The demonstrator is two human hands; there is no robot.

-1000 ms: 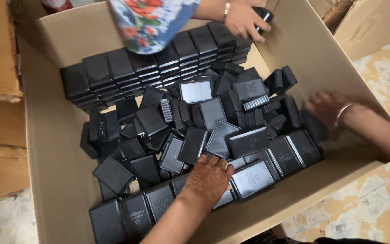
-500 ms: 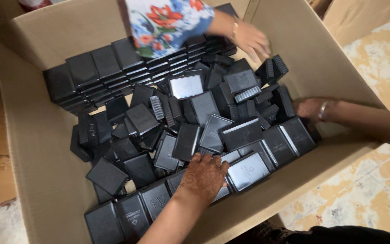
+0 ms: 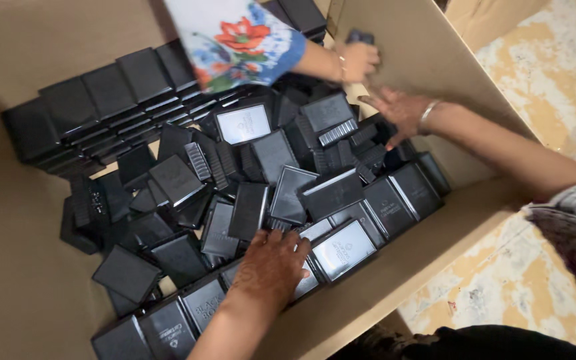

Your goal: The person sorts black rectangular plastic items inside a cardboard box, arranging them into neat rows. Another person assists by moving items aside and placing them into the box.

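Filling most of the view, a large cardboard box [image 3: 28, 293] holds a heap of small black boxes [image 3: 281, 180], some stacked in neat rows [image 3: 101, 100] along the far wall, the rest lying loose and tilted. The person's left hand [image 3: 271, 267] presses palm-down, fingers spread, on the near boxes, gripping nothing. Their right hand [image 3: 401, 107] reaches open-fingered toward the far corner, empty. A co-worker's hand [image 3: 358, 61], below a flowered sleeve [image 3: 238, 40], closes around one black box [image 3: 360, 37].

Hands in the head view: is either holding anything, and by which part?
Left hand lies palm-down on the black boxes, gripping nothing visible. Right hand is open, fingers spread, empty.
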